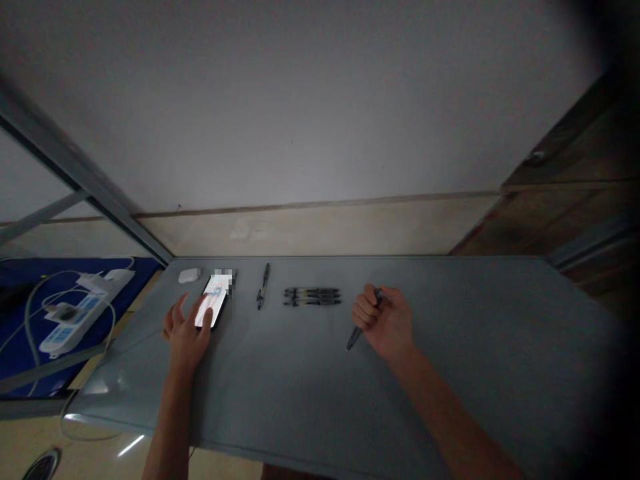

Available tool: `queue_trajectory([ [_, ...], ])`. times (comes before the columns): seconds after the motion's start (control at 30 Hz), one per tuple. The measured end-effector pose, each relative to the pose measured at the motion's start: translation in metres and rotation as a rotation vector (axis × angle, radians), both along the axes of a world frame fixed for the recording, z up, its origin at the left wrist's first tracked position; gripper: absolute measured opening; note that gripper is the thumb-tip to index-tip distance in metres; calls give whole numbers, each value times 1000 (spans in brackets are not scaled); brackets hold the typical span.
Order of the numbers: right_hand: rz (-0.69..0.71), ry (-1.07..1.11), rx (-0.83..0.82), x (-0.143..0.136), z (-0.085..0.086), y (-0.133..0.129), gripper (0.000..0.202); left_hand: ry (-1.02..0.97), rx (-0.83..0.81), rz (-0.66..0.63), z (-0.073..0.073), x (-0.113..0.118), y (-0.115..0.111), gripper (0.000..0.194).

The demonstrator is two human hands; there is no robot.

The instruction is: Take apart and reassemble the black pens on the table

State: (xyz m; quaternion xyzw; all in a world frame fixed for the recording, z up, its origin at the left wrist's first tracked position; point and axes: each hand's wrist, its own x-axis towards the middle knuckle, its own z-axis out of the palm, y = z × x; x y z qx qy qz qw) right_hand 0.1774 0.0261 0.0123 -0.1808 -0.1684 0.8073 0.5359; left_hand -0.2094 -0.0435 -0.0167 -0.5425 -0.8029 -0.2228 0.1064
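A phone (213, 303) with a lit screen lies on the grey table (280, 380) at the left. My left hand (187, 330) is over its lower left part, fingers spread and thumb at its lower edge. My right hand (385, 320) is closed round a dark pen (355, 338), whose one end sticks out at the lower left of the fist. Left of that fist, several dark pens (312, 297) lie side by side in a row, pointing left and right. One more pen (263, 287) lies by itself, nearly upright in view, between the phone and the row.
A white earphone case (189, 275) sits at the table's back left. Beyond the left edge, a white power strip (83, 320) with cables rests on a blue surface (15, 367). A pale wall (310, 120) stands behind the table, with brown wooden panels (565, 213) at the right.
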Motion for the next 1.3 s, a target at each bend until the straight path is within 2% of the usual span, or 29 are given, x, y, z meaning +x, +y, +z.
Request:
queue_trajectory([
  [0.07, 12, -1, -4, -1, 1, -1, 30, -34, -80, 17, 3, 5, 1, 44],
  [0.13, 20, -2, -5, -1, 3, -1, 30, -49, -80, 30, 5, 8, 1, 44],
  [0.3, 2, 4, 28, 2, 4, -1, 32, -23, 186, 81, 8, 4, 0, 51],
  [0.43, -75, 29, 59, 5, 3, 0, 33, 35, 263, 29, 5, -3, -1, 44],
  [0.53, -110, 46, 66, 6, 1, 0, 33, 90, 256, -103, -3, 1, 0, 28],
  [0.6, -93, 55, 70, 6, 0, 1, 34, 148, 202, -282, -10, 11, 1, 20],
  [0.7, -66, 82, 73, 5, -1, 1, 36, 260, 130, -519, -18, 30, 1, 21],
  [0.87, -67, 102, 67, 5, -1, 0, 36, 348, 174, -669, -22, 52, -1, 25],
  [0.97, -60, 95, 80, 6, -1, 1, 36, 350, 138, -718, -20, 57, -1, 25],
  [1.03, -72, 93, 79, 7, -2, 2, 36, 346, 116, -660, -17, 61, 1, 23],
  [1.13, -73, 81, 80, 8, -3, 3, 37, 317, 126, -433, -10, 67, 6, 16],
  [1.3, -75, 77, 87, 8, -3, 3, 37, 287, 99, -155, 3, 75, 6, 33],
])
